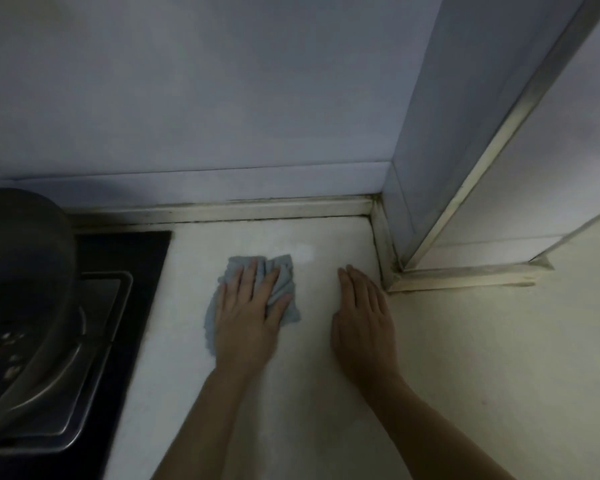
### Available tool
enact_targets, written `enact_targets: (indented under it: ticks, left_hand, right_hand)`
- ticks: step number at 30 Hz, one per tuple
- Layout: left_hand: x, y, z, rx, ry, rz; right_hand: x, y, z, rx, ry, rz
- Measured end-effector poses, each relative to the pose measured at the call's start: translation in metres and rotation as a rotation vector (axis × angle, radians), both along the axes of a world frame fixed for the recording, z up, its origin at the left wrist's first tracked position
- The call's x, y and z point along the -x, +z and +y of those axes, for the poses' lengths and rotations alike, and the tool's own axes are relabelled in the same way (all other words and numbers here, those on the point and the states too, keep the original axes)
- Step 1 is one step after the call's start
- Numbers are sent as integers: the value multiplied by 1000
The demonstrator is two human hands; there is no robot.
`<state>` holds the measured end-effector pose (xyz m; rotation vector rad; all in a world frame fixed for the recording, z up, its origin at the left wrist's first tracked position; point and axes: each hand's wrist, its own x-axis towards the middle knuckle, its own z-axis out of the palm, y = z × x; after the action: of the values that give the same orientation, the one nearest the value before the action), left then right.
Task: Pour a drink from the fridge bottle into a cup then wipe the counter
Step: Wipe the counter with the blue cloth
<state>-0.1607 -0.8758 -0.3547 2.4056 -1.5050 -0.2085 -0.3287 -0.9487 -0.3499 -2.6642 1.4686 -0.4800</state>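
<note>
DESK: Kitchen corner, seen from above. What are your hands doing?

ME: My left hand point(246, 317) is pressing flat on a crumpled blue-grey cloth point(284, 275), fingers straight and spread over it, not curling around it. The cloth is lying on the pale counter point(319, 403), sticking out past my fingertips and beside my wrist.

DESK: And the other one?

ME: My right hand point(364, 317) is resting palm down on the bare counter, fingers straight and close together, holding nothing. The two hands are lying side by side, apart, with a strip of counter between them.

DESK: What is surrounding them?

ME: A dark pot point(25, 271) is sitting on the black cooktop point(153, 265) at my left, with pale flecks showing low on it; I cannot tell what they are. A grey-white wall point(222, 98) is rising behind the counter, with a stained trim strip point(257, 207) running along its foot. A square pillar point(440, 150) is jutting out at my right, its corner standing near my right fingertips. A faint bright patch point(305, 252) is showing just beyond the cloth.
</note>
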Motion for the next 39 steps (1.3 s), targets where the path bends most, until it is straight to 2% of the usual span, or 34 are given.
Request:
enact_targets:
  ticks: [2,5,9,12,15,19,24,26,30,32,35,37,39]
  left_hand:
    - [20,0,-11,-23,61,-8]
    - [52,0,-10,-29,-33,-37]
    - [56,4,52,-55,-95,-24]
    - [21,5,102,-79,111,-51]
    - [-9,10,113,-136,270,-48]
    - [37,16,73,-114,467,75]
    - [151,5,58,-95,36,-28]
    - [167,4,81,-84,-41,-60]
    - [124,2,130,-85,83,-141]
    - [98,4,129,-118,200,-85]
    - [105,6,100,-79,384,21]
    - [125,9,81,-49,319,31]
    - [149,8,76,-50,159,-18]
  right_hand:
    - [-2,0,1,15,2,-4]
    - [-2,1,2,24,36,-25]
    - [5,1,5,-34,131,-141]
    - [19,7,7,-57,238,-171]
    - [39,13,15,-81,269,-192]
    - [65,14,24,-103,263,-187]
    - [88,23,17,-138,199,-232]
    - [91,30,13,-114,211,-232]
    - [98,35,12,-66,285,-183]
    - [103,30,18,-58,297,-131]
    - [112,17,30,-53,243,-49]
    - [118,11,37,-45,191,-16]
    - [127,4,43,-29,200,-1]
